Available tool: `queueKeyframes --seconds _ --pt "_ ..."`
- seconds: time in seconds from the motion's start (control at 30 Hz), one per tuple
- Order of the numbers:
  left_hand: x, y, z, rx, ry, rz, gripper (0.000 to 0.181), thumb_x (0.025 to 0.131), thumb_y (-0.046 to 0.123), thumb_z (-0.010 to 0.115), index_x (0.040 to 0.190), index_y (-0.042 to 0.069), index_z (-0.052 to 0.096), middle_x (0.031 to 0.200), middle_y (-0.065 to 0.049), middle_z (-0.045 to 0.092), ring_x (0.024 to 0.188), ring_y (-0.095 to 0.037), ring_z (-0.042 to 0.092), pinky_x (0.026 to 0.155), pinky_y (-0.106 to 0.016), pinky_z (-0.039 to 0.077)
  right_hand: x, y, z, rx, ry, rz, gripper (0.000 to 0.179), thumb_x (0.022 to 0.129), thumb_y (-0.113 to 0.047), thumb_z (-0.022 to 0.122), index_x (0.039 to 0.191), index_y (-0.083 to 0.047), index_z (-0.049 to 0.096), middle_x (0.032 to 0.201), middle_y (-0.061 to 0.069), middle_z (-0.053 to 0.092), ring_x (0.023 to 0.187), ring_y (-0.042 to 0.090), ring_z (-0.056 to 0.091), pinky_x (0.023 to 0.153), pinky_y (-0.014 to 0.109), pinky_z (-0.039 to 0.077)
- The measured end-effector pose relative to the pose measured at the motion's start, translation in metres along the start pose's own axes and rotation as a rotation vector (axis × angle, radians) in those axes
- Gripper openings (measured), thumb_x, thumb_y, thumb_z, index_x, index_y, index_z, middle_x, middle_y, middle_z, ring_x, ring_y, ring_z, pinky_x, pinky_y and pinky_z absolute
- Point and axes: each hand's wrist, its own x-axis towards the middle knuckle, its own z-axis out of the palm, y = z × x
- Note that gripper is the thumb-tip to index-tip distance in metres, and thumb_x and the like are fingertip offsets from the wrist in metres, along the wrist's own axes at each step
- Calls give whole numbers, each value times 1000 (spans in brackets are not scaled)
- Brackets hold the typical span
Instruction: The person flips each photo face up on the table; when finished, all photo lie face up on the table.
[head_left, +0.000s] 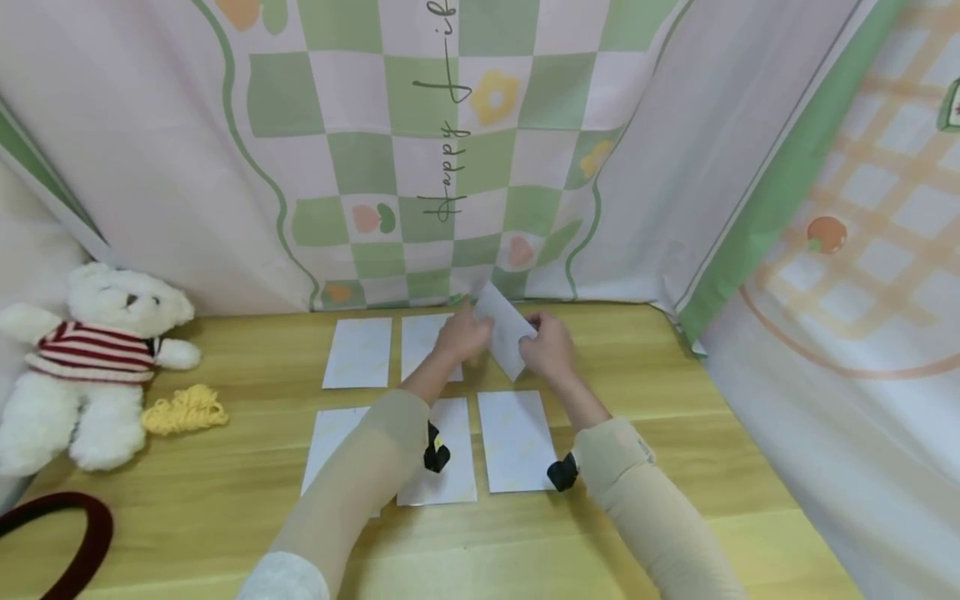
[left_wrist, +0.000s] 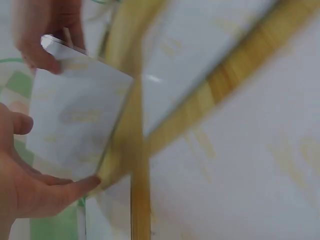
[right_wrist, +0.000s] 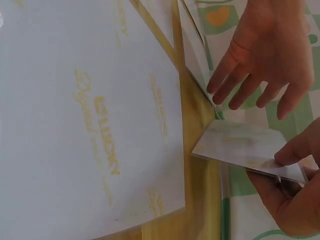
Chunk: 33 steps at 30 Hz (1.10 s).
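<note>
My right hand (head_left: 551, 350) pinches a sheet of photo paper (head_left: 506, 335) at one edge, thumb on one face and fingers on the other. The sheet is tilted up off the table, and its white back with faint yellow print faces the cameras. My left hand (head_left: 462, 337) is at the sheet's other side. In the right wrist view the fingers of that left hand (right_wrist: 267, 55) are spread and extended, with nothing gripped. Several more white-backed sheets lie in two rows, such as one at front right (head_left: 516, 442) and one at back left (head_left: 357, 354).
A white teddy bear (head_left: 93, 367) in a striped sweater sits at the left, beside a bundle of yellow yarn (head_left: 185, 410). A dark red curved band (head_left: 97, 533) lies at the front left corner. Behind the wooden table (head_left: 645, 375) hangs a checked curtain (head_left: 420, 150).
</note>
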Motion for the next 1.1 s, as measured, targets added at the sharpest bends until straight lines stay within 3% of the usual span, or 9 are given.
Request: queueKeyframes --seconds 0.1,0.17,0.37,0.47,0.53,0.63,0.77,0.9,1.1 --pt "2 5 -1 -305 -52 -93 82 103 38 52 169 17 8 167 -20 36 149 -44 43 120 -61 44 -4 -2 4 39 -24 -64 38 88 0 56 125 6 63 122 25 69 102 39 70 84 43 65" --pt "4 6 -2 -464 -85 -148 81 103 36 53 169 22 8 172 -18 25 156 -44 33 122 -65 39 -6 -4 6 62 -49 -109 36 89 1 56 123 6 63 123 26 69 100 38 71 79 39 65" --pt "6 4 -6 -822 -124 -245 77 104 30 54 168 26 12 172 -19 26 156 -43 33 118 -68 43 -13 -6 9 88 -178 -223 32 98 -4 56 127 9 58 130 30 64 106 42 71 82 41 67" --pt "6 2 -8 -922 -148 -257 76 107 28 51 169 26 7 175 -20 16 158 -44 30 117 -64 46 -15 -5 10 40 -249 -267 33 102 -10 56 130 7 57 138 30 60 113 42 70 88 44 66" --pt "6 1 -9 -939 -162 -249 73 108 20 48 169 24 10 174 -20 17 156 -44 34 116 -61 48 -15 -1 11 3 -288 -308 35 101 -9 58 132 6 56 139 29 60 108 40 70 86 45 65" --pt "7 -2 -7 -903 -165 -233 69 105 5 44 168 15 18 166 -24 36 145 -41 50 113 -56 53 -15 5 11 -63 -329 -377 45 94 -1 62 137 7 55 132 27 63 103 35 65 88 45 61" --pt "8 -7 -3 -804 -101 -211 69 96 -8 44 162 10 34 143 -28 60 102 -27 74 101 -43 63 -12 14 10 -159 -382 -455 61 85 6 64 145 8 51 132 28 63 115 37 62 102 53 57" --pt "6 -10 -1 -672 -31 -184 69 94 -10 47 159 11 42 135 -28 65 67 -12 64 72 -28 66 -8 23 7 -267 -409 -475 70 84 0 68 150 6 47 148 32 54 136 48 54 117 62 47" --pt "8 -11 -1 -554 -14 -178 73 93 -12 48 162 8 36 142 -27 60 65 -12 63 62 -22 62 -2 32 1 -289 -473 -443 72 89 -7 70 156 1 43 151 32 52 138 49 53 118 63 45"
